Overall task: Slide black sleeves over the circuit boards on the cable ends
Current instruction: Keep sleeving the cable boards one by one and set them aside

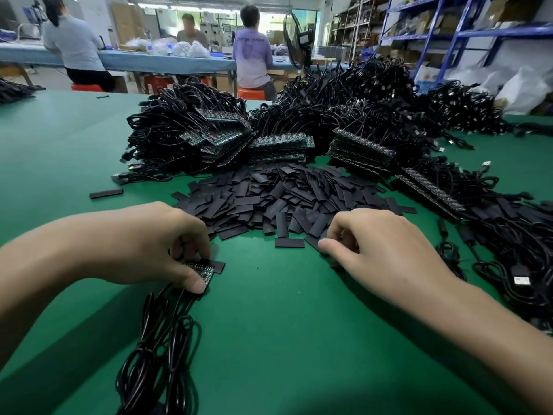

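Counter (284,324), cable heaps (359,94) at back, sleeve pile (284,199) in the middle.
My left hand (143,244) grips a circuit board (203,271) just before the pile, its cables (161,339) trailing toward me; right hand (389,253) curled at the pile's edge, grip unclear.

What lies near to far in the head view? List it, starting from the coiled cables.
Coiled cables → circuit boards gripped by the left hand → pile of black sleeves → board stacks → cable heap → person in purple shirt.
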